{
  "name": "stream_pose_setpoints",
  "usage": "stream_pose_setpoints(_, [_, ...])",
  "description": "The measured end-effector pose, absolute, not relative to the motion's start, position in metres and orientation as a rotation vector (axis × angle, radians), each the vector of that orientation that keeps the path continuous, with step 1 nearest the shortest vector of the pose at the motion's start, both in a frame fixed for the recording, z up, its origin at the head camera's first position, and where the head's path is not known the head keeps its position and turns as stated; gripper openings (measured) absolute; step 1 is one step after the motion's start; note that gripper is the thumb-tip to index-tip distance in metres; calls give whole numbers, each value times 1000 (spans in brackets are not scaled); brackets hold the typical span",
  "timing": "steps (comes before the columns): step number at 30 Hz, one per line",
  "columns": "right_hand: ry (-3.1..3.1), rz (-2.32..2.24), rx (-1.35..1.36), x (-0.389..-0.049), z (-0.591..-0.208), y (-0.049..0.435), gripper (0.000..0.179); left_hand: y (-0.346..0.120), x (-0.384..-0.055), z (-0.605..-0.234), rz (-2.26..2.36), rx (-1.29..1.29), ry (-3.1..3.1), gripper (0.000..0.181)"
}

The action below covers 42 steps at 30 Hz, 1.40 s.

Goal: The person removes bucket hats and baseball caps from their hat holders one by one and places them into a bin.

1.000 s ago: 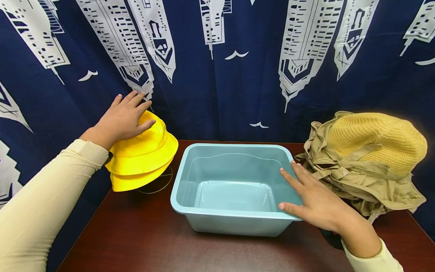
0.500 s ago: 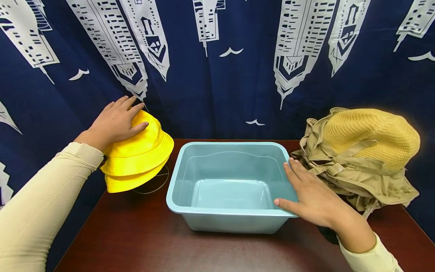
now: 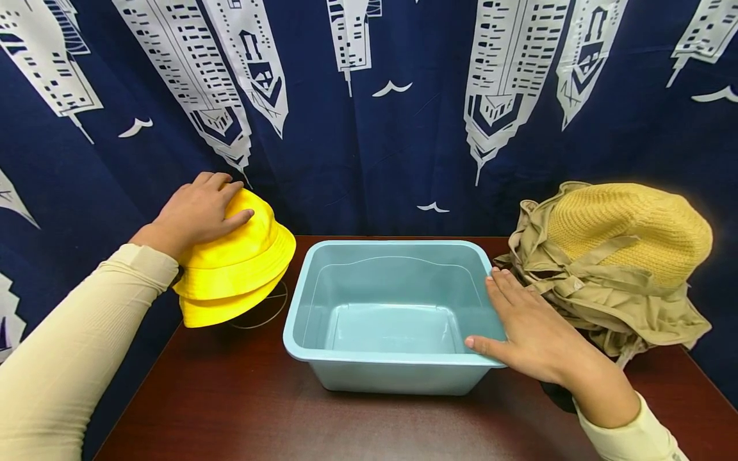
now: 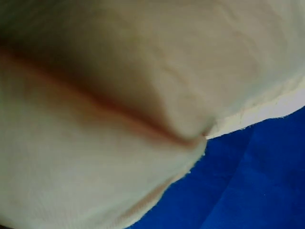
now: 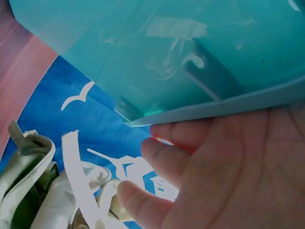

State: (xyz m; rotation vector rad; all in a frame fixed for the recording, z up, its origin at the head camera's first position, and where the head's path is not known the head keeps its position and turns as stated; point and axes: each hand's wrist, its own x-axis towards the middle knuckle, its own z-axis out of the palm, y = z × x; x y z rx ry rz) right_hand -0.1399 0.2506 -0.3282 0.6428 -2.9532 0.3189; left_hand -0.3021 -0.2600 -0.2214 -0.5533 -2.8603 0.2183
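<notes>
Nearest to the head camera, the front part of a reddish-brown bench [image 3: 300, 429] is seen, and at both sides of it the forearms are covered by a left sleeve [image 3: 69, 339] and a right sleeve [image 3: 631, 435], both of cream colour. A little farther, the right hand [image 3: 533, 336] is laid on the right rim of a light blue basin [image 3: 398, 378]; its fingers are held nearly straight, and the thumb is spread away from them, over the near corner. In the right wrist view, the palm and some fingers are seen from below, close under the rim. The basin is placed upright in the middle of the bench. To the left of it, two stacked yellow hats [image 3: 248, 253] are supported above the bench, with a thin metal ring [image 3: 250, 328] seen below them. Over the crown of the upper one the left hand [image 3: 193, 208] is placed, its fingers bent toward the far side and its thumb stretched apart; whether the cloth is pinched cannot be told, as only sleeve and blue cloth are shown by the left wrist view. To the right of the basin, a yellow knitted hat [image 3: 628, 221] is set on top of crumpled beige cloth [image 3: 657, 320] with tied ribbons. Behind everything, a navy curtain [image 3: 357, 166] is hung, printed with white upside-down buildings and birds.
</notes>
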Motion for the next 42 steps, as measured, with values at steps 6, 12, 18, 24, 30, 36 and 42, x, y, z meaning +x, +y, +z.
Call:
stream_pose_setpoints(6, [-2967,317,607,-139,-328,251,106,-260,-302,-221,216,-550,-2851,68])
stream_pose_setpoints(12, [-2967,343,608,-139,-329,251,105,-260,-304,-222,193,-537,-2862,68])
stream_pose_setpoints(18, [-2963,340,611,-139,-329,251,103,-261,-304,-224,186,-542,-2850,67])
stream_pose_setpoints(24, [-2957,346,612,-140,-330,251,103,-261,-305,-224,213,-548,-2840,67])
stream_pose_setpoints(30, [-2962,350,604,-140,-330,250,103,-262,-304,-224,234,-541,-2831,66])
stream_pose_setpoints(36, [-2967,356,602,-140,-330,250,103,-261,-302,-219,276,-555,-2776,61])
stream_pose_setpoints(42, [-2967,356,604,-140,-329,250,103,-259,-299,-212,303,-578,-2725,58])
